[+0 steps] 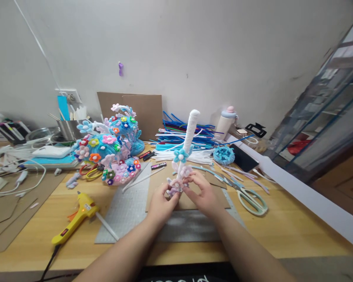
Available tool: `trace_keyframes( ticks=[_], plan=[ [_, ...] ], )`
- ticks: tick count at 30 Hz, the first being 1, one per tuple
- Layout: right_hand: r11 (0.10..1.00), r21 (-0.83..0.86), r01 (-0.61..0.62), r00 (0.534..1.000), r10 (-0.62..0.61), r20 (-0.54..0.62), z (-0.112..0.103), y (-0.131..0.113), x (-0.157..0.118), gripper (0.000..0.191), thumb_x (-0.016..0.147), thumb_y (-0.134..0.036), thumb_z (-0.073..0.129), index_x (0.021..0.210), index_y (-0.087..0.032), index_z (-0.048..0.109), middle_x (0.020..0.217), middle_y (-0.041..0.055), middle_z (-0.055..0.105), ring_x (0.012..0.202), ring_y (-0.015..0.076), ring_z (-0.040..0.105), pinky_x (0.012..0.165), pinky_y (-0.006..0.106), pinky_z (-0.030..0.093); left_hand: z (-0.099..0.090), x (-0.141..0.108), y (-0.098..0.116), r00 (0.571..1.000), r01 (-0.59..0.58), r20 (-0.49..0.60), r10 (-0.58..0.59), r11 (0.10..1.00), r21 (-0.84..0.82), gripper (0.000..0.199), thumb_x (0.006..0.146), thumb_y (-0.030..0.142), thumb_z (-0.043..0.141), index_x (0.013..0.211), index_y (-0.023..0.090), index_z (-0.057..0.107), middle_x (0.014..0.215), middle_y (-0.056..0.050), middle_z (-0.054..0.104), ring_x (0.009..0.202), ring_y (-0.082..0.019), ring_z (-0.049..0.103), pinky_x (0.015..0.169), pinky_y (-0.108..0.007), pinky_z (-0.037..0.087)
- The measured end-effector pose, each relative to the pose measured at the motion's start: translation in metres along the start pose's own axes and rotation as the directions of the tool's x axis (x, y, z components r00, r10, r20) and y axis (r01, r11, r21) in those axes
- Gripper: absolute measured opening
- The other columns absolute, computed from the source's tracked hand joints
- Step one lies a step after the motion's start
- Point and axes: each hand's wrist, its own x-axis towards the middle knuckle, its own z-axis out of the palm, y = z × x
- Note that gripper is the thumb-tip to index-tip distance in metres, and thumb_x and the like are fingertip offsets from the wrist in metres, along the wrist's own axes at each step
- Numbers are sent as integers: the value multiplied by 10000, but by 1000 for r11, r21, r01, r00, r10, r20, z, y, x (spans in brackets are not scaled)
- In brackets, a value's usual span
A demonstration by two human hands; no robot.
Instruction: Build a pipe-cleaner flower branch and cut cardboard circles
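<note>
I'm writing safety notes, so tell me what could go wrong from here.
The flower stem, held low by the left hand and right hand, may tip or bend. If hot, the glue gun on the table might burn whatever brushes it. The scissors to the right could get knocked.

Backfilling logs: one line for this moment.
left hand: holding flowered stem | right hand: holding flowered stem | glue gun: on table
</note>
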Motion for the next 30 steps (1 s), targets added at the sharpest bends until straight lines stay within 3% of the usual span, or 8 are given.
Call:
trace_keyframes(
  ticks=[9, 13, 19, 24, 27, 30],
  plan=[
    [992, 109, -69, 994, 59, 93, -5, 27, 6, 91, 839, -304, 609, 825, -214, 601, 1036, 52, 583, 1081, 206, 525, 960, 343, 395, 0, 3, -3, 1000, 1, 10, -1, 1000, -5, 300, 769, 357, 598, 982, 164, 684, 870, -31, 700, 823, -196, 622, 747, -284, 455],
    [989, 114, -97, 989, 83, 124, -5, 28, 7, 117, 836, -329, 611, 833, -214, 588, 1034, 41, 591, 1060, 199, 534, 952, 334, 397, 0, 4, -3, 1000, -12, 9, 12, 1000, -4, 295, 775, 351, 599, 986, 165, 686, 892, -34, 706, 844, -205, 625, 772, -296, 449],
    [983, 68, -168, 980, 159, 119, 3, 20, 0, 345, 764, -336, 686, 1046, -230, 517, 1010, 25, 544, 969, 186, 527, 887, 333, 427, -2, 3, -1, 1000, -18, 10, 18, 1000, -2, 271, 759, 303, 605, 971, 158, 690, 890, -40, 712, 847, -212, 631, 777, -299, 454],
    [975, -21, -219, 951, 219, 217, 4, 27, -9, 602, 752, -266, 663, 1293, -233, 401, 1175, 67, 531, 1103, 214, 513, 966, 379, 411, -1, 3, -2, 1000, -8, -6, 8, 1000, 3, 260, 760, 317, 612, 954, 164, 692, 895, -41, 714, 849, -214, 635, 761, -296, 452],
    [978, -97, -182, 946, 201, 255, 8, 41, -13, 565, 714, -195, 656, 1256, -247, 506, 1309, 77, 493, 1230, 256, 444, 1052, 422, 331, -1, 3, -1, 1000, -2, -8, 2, 1000, 3, 256, 763, 316, 614, 958, 167, 687, 886, -33, 712, 844, -209, 639, 763, -296, 453],
    [981, -111, -157, 957, 179, 227, 22, 56, -15, 382, 721, -262, 682, 1101, -259, 647, 1319, 62, 521, 1218, 284, 463, 1057, 446, 315, -1, 3, 0, 1000, -3, -2, 3, 1000, 2, 244, 768, 296, 604, 965, 176, 682, 888, -28, 708, 851, -207, 639, 774, -298, 453]
  ],
)
